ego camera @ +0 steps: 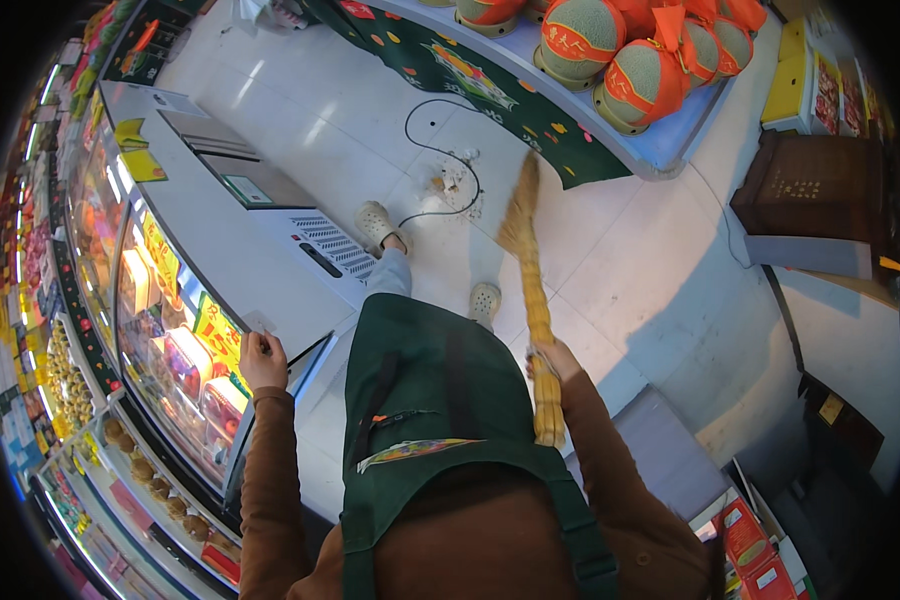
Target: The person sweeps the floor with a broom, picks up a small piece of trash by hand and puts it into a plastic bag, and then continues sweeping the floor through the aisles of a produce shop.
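My right hand (555,361) is closed around the handle of a straw broom (534,289). The broom's bristles point away from me, near the draped edge of the melon stand. To their left, a pile of debris (450,182) lies on the tiled floor, and a black cable (474,166) loops around and across it. My left hand (263,360) rests at the top edge of the glass-fronted display case (270,262), its fingers curled; whether they grip anything is hidden.
Netted melons (581,37) with red ribbons stand on a white display table (656,161) ahead. A brown box-like stand (810,184) is at the right. Red boxes (750,536) sit at the lower right. Another thin cable runs along the right floor.
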Available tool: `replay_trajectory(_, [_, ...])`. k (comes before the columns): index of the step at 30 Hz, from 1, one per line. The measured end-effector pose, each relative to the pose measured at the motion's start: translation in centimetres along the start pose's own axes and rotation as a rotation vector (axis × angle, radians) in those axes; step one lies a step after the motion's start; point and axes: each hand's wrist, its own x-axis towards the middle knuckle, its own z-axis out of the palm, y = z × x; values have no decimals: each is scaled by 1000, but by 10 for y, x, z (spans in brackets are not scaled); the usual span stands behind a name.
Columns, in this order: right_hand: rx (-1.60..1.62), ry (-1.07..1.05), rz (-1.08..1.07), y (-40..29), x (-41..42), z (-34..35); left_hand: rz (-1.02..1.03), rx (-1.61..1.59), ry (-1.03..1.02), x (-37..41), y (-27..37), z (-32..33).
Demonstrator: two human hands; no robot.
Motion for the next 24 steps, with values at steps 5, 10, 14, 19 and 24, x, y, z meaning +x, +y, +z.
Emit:
replay_trajectory(5, [-45,148,80,33,-13,-34,1,-15,15,1,4,3])
replay_trajectory(10, [-68,-38,9,40,86,-13,-1,-8,11,0,0,3])
replay_trajectory(14, [94,-109,118,-5,132,84,3,-7,8,0,5,1])
replay_trajectory(19, [120,-308,153,-55,176,138,20,2,0,1,4,0])
replay_trajectory(24, [65,-376,105,-62,176,98,-18,-36,-34,2,4,2])
